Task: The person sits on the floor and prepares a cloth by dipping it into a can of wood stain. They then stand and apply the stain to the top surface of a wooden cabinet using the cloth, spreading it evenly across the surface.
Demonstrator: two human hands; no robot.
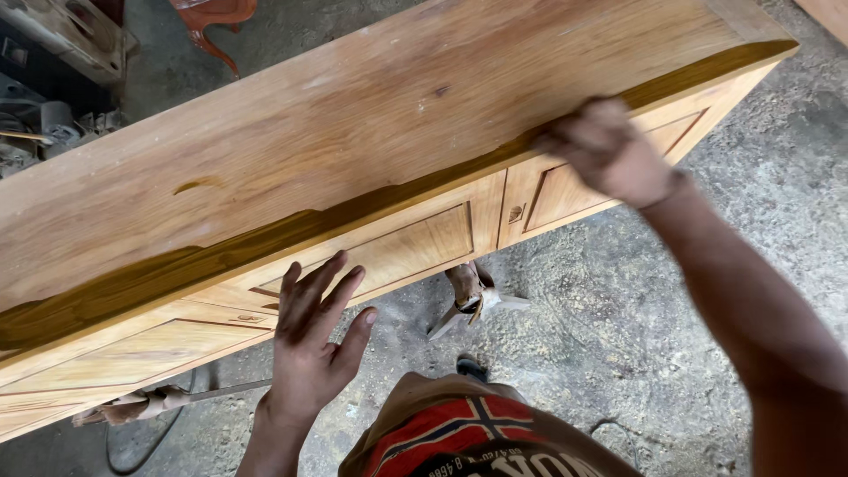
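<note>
A long wooden cabinet [371, 115] with a broad flat top and panelled doors fills the upper part of the head view. A dark wet band of finish runs along the top's front edge [265, 231]. My right hand [609, 152] rests on that front edge near the right end, fingers closed and blurred; what it holds is hidden. My left hand [314, 340] hovers in front of a door panel [389, 256], fingers spread and empty, apart from the wood.
The rough concrete floor [618, 327] is dusted with sawdust. My foot in a sandal [468, 296] stands under the cabinet front. A carved cabinet leg [132, 408] shows at lower left, a reddish carved piece [212, 22] and machine clutter [44, 97] at the far left.
</note>
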